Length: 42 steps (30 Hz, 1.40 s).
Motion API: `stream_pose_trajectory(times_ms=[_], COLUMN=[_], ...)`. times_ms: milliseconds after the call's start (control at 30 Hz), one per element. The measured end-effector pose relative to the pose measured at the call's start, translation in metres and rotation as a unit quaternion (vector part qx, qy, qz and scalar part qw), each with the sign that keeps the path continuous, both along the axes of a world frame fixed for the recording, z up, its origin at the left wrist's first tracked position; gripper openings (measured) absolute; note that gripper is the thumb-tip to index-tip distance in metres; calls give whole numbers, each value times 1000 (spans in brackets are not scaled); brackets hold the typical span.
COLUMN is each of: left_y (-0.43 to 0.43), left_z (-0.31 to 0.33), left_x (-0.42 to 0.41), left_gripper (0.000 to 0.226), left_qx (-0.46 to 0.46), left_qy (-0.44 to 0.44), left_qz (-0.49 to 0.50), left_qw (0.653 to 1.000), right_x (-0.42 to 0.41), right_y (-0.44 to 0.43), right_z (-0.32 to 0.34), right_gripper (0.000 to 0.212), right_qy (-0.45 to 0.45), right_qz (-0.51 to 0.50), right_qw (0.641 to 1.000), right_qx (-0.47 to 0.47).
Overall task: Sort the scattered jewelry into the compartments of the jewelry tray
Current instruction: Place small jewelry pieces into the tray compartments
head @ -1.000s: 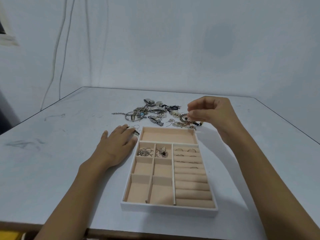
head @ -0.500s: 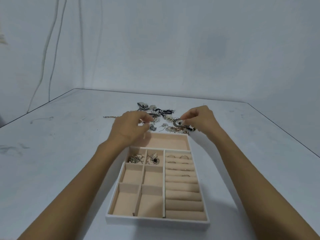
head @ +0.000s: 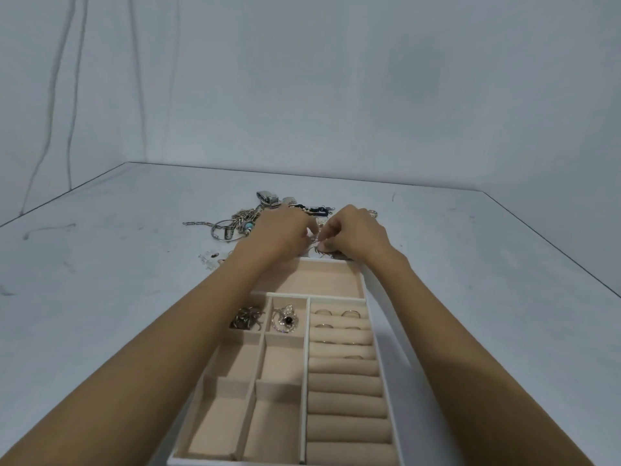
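Left hand (head: 280,235) and right hand (head: 354,235) meet, both pinching one small jewelry piece (head: 316,239); forearms outstretched.

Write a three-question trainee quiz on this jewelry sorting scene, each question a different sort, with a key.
1. True or false: the long compartment at the tray's far end holds a necklace.
2. Where do the left hand and right hand meet? A) over the ring rolls B) at the jewelry pile beyond the tray's far edge
3. Fill in: the rings sit in the ___ rolls.

Key: 1 false; 2 B; 3 far
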<state>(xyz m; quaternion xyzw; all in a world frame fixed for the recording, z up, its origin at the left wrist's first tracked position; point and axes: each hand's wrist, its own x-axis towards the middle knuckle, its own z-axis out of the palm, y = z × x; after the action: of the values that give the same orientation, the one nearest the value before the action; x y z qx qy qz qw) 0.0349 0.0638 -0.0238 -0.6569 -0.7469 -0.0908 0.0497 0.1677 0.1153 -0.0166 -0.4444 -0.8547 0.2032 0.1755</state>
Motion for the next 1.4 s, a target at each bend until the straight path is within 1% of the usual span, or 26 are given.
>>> stream_pose_trajectory(times_ms=[167,233,333,433,600,767,867,933,1033,1100,1167,1300,1400], left_y=[4,4,1,-6,-16,-24,-38,-50,-68,-78,-87,-97,-100], left_z=[1,1,0,2,4,4,7,11,13,12,12,11,13], left_x=[-2,-5,-9,-10,-12,-16,-17,-16,-18,-19,-19,-15,-11], left_gripper=[20,16,14,17,13,15,12,6,7,8,5,5,5], left_qx=[-5,-4,21,50,96,115,149,181,215,235,252,256,250], left_qy=[-52,-95,-170,-220,-295,-324,-373,-408,-465,-499,-524,-533,-542], left_qz=[9,13,14,0,-4,4,-11,-13,-9,-9,-6,-2,-7], left_qw=[999,995,985,974,951,939,916,895,859,834,814,807,802], right_x=[4,6,7,9,17,24,26,25,18,10,2,-9,-13], right_y=[-1,-2,0,0,-2,-10,-10,-8,-6,-7,-9,-10,-10], right_z=[0,1,-1,-2,3,12,18,17,9,3,-4,-12,-13], right_gripper=[9,9,13,18,19,12,10,9,10,13,16,21,21], right_qy=[-11,-4,21,63,140,246,274,264,187,128,89,11,2], right_qz=[2,5,6,14,23,35,28,19,22,49,76,87,78], right_qw=[1000,1000,1000,997,985,950,943,952,980,989,992,996,997], right_qx=[6,3,-21,-52,-101,-187,-185,-153,-69,-51,-48,-3,22])
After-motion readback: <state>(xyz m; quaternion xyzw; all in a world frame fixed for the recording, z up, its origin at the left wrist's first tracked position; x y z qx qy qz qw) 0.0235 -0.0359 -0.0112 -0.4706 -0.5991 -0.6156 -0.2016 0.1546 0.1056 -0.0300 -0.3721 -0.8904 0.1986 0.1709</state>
